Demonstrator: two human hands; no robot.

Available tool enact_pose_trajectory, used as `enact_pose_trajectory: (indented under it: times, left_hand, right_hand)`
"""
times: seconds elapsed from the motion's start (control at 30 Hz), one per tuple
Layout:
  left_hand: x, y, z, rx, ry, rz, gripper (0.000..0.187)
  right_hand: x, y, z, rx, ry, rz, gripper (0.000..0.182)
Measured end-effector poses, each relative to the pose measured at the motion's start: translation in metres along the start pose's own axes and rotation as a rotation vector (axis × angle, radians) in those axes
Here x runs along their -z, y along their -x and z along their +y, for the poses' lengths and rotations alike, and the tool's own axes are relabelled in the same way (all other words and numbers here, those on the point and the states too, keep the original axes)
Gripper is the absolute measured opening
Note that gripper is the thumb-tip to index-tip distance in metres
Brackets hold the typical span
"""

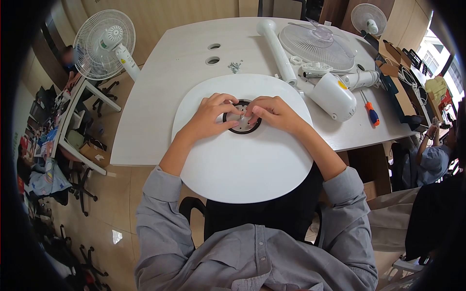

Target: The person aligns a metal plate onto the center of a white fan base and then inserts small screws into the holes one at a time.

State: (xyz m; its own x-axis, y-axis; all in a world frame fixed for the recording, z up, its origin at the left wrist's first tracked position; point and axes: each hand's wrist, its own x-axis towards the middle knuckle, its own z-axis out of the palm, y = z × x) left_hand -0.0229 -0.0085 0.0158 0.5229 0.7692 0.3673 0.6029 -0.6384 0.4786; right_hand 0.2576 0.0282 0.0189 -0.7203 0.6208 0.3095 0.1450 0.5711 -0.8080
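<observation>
Two bare hands meet over a white base plate (242, 169) at a worktop (150, 126). The left hand (209, 116), fingers half-curled and parted from the thumb, touches the dark-rimmed central ring (245, 132); the right hand (273, 112) bends its fingers there, their grip unclear.

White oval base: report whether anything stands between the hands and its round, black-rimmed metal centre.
Nothing visible does. The left hand and right hand are both at the round, black-rimmed metal centre; the small metal pieces lie beyond the white oval base, out of the way.
</observation>
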Motion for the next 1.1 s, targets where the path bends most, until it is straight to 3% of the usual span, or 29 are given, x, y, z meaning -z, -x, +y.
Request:
enact_pose_trajectory:
  times: [0.2,0.4,0.5,0.9,1.1]
  left_hand:
    - [0.000,0.001,0.003,-0.008,-0.007,0.012,0.020]
    - [0.001,0.001,0.005,0.005,-0.008,0.007,0.020]
    - [0.000,0.000,0.004,0.011,-0.005,0.008,0.019]
    - [-0.002,-0.002,0.004,0.021,-0.049,0.020,0.019]
    - [-0.005,-0.001,0.006,-0.013,-0.084,0.062,0.013]
  right_hand:
    - [-0.004,-0.003,-0.002,0.009,0.200,0.146,0.044]
    - [-0.012,-0.005,0.005,0.094,0.255,0.092,0.041]
    - [-0.006,-0.008,-0.003,-0.002,0.220,0.028,0.039]
    - [-0.006,-0.007,-0.004,-0.067,0.254,0.112,0.039]
    - [-0.007,-0.006,0.000,0.027,0.265,0.114,0.019]
